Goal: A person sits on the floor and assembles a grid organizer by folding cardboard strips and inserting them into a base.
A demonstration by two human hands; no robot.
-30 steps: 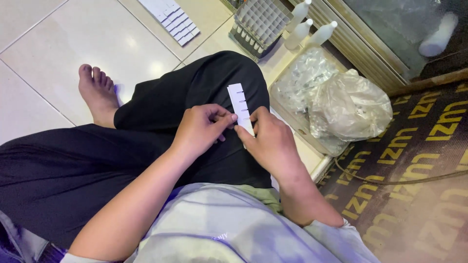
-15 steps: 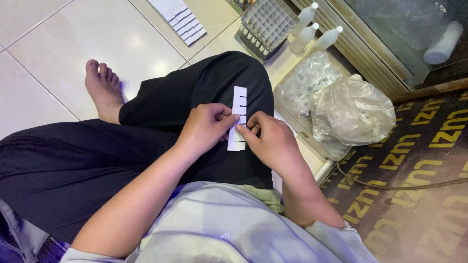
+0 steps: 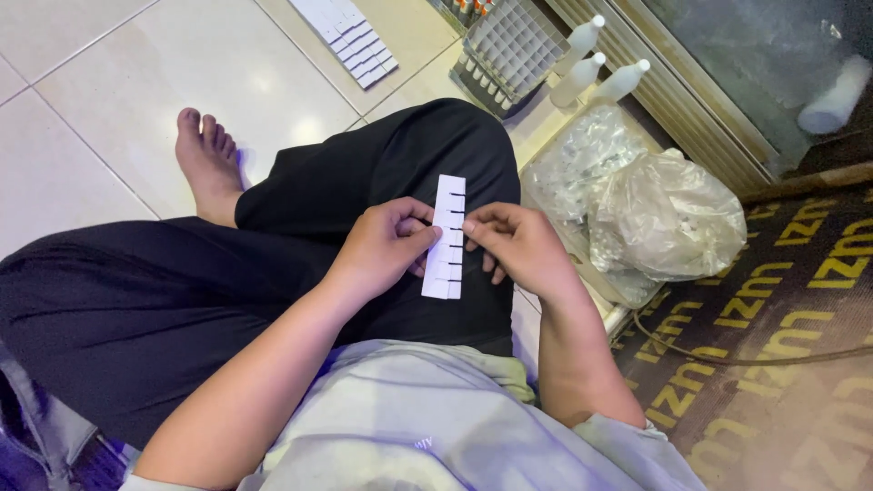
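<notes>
A white card strip (image 3: 446,236) with slits cut along one side stands upright over my lap. My left hand (image 3: 380,247) pinches its left edge about halfway down. My right hand (image 3: 516,245) pinches its right edge at the same height, fingertips on the slits. Both hands hover above my black trousers (image 3: 273,273), with my knee bent and a bare foot (image 3: 207,164) out to the left on the tiles.
More slit white strips (image 3: 350,32) lie on the tiled floor at the top. A grey grid rack (image 3: 507,45), three white bottles (image 3: 596,64) and clear plastic bags (image 3: 646,209) of small parts sit to the right. A patterned brown mat (image 3: 782,345) lies beyond.
The strip has slid down between my hands, so they now grip its middle rather than its lower end. The view shifted slightly.
</notes>
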